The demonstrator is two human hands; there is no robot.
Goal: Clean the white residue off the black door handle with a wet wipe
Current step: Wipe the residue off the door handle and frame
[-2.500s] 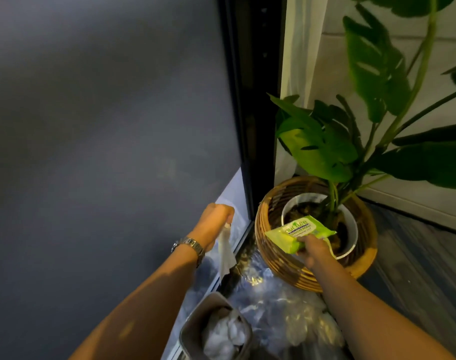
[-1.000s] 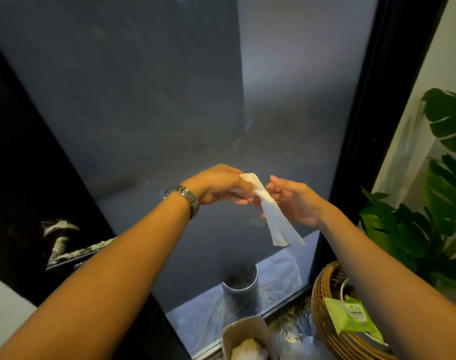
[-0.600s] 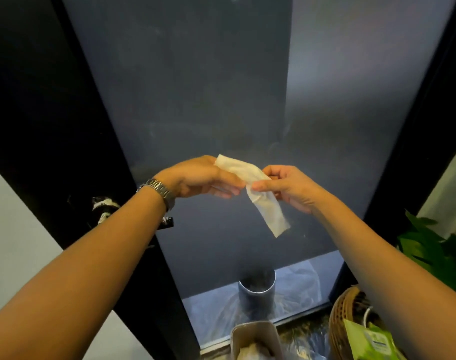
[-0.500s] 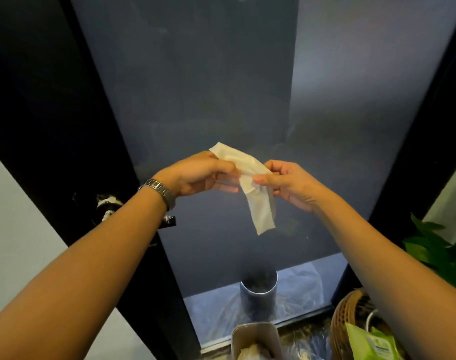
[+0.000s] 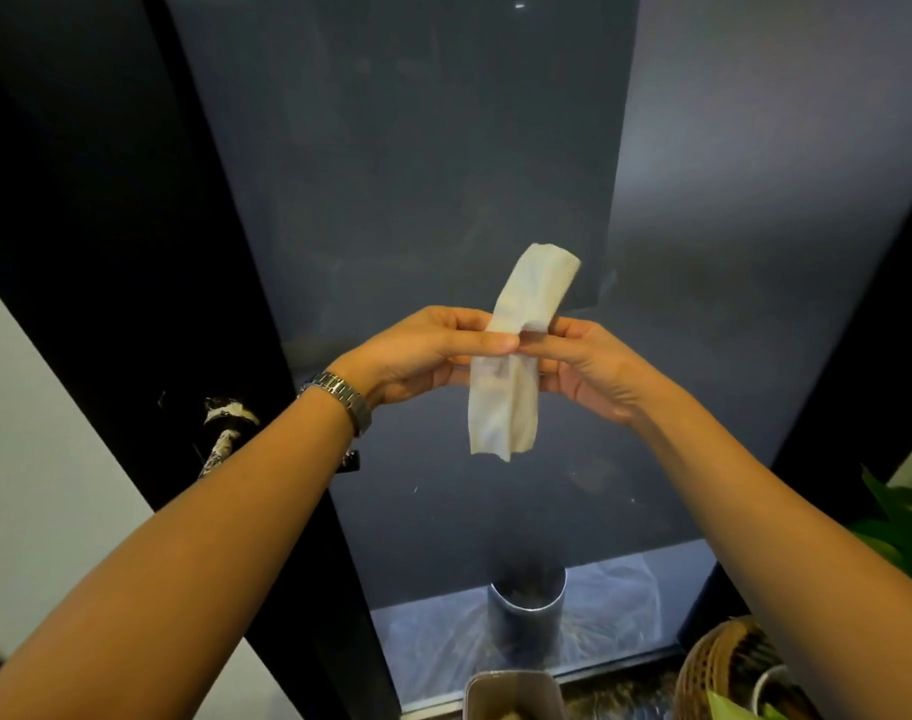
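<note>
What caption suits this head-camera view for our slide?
Left hand and right hand pinch a wet wipe, door handle untouched.

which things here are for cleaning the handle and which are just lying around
For the job: wet wipe, pinched by left hand and right hand; black door handle, white residue on it.
Lying about: wicker basket; plant; grey cylinder beyond the glass; small bin at the bottom edge.

Limp matt wipe (image 5: 503,407); metal watch (image 5: 339,394)
</note>
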